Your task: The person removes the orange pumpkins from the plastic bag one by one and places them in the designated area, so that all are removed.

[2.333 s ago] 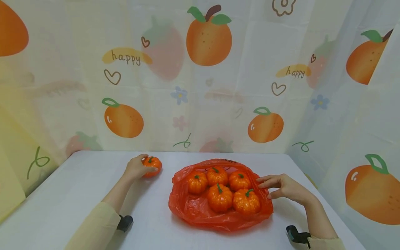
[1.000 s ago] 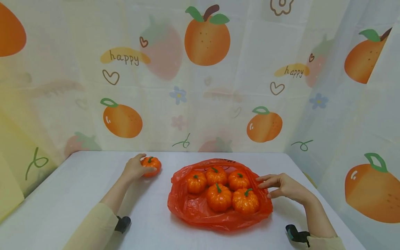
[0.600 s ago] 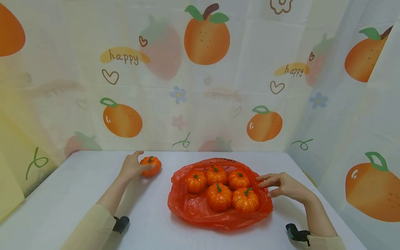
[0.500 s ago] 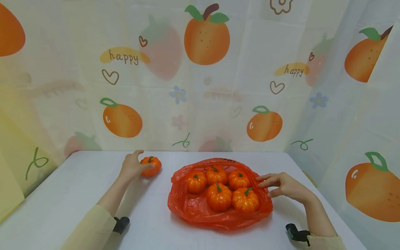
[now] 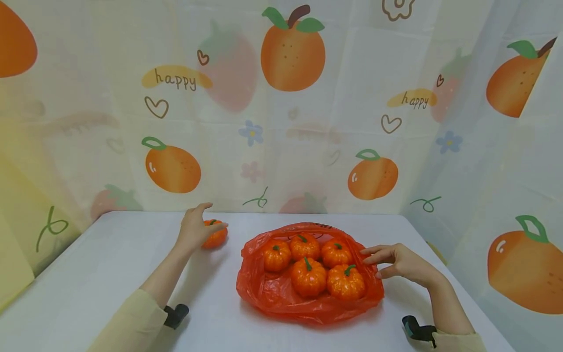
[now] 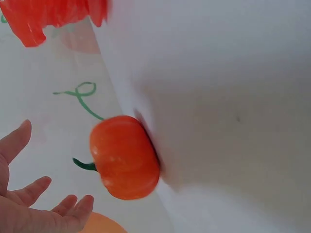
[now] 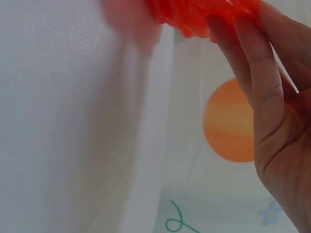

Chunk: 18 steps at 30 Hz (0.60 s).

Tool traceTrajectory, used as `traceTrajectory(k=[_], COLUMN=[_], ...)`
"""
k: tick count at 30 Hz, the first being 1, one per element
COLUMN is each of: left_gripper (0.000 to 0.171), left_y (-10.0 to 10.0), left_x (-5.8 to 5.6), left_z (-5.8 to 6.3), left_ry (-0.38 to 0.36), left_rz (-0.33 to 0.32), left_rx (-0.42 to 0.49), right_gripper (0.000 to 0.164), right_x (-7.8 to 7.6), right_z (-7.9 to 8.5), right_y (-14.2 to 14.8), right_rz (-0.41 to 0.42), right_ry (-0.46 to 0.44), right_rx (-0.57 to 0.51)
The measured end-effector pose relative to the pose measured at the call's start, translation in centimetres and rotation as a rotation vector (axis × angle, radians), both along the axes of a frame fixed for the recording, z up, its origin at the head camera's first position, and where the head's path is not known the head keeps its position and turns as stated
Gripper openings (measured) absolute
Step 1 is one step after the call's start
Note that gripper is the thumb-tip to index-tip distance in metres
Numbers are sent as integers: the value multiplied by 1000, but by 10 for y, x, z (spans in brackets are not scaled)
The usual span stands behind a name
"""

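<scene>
Just left of and above a small orange pumpkin [image 5: 215, 238] with a green stem, my left hand [image 5: 195, 227] hovers with its fingers spread. The left wrist view shows that pumpkin [image 6: 125, 158] on the white surface, a gap between it and the fingertips [image 6: 83, 206]. A red plastic bag [image 5: 268, 305] lies mouth-up at the centre with several orange pumpkins [image 5: 309, 277] inside. My right hand [image 5: 406, 264] pinches the bag's right rim. In the right wrist view its fingers [image 7: 265, 73] meet the crumpled red plastic [image 7: 189, 17]; some fingertips are partly hidden there.
The white table [image 5: 110, 274] ends at a fruit-printed curtain [image 5: 308, 146] along the back and right. Yellowish cloth [image 5: 17, 234] hangs at the left. Black wrist straps [image 5: 176, 315] sit at both cuffs.
My left hand has let go of the single pumpkin and risen above it, its fingers spreading wider. The pumpkin stays in place. My right hand and the bag have not visibly moved.
</scene>
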<state>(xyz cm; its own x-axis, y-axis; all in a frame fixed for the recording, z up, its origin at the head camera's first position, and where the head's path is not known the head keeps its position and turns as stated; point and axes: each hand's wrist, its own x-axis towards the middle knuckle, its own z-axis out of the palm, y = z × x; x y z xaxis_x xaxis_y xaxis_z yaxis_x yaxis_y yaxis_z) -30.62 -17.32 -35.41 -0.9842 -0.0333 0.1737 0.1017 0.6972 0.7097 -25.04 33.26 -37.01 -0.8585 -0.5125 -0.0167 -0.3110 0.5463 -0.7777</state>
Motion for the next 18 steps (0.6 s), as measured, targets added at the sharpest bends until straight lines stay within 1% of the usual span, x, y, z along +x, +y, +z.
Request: traceTrajectory(k=[5,10,15,18], left_gripper=[75,74,74,74], left_y=[17,33,52,64], left_x=[5,9,18,24], left_z=[8,14,22,24], left_ry=[17,63,73,78], left_rz=[-33,-85,-138,-174], left_rx=[23,25,44,67], right_gripper=[35,36,36,36], right_x=[0,0,-1,0], right_z=[0,0,-1,-1], right_y=[0,0,0,0], right_rz=[-2,-1,-2,-8], right_ry=[6,16,12,8], right_rx=[10,16,18,22])
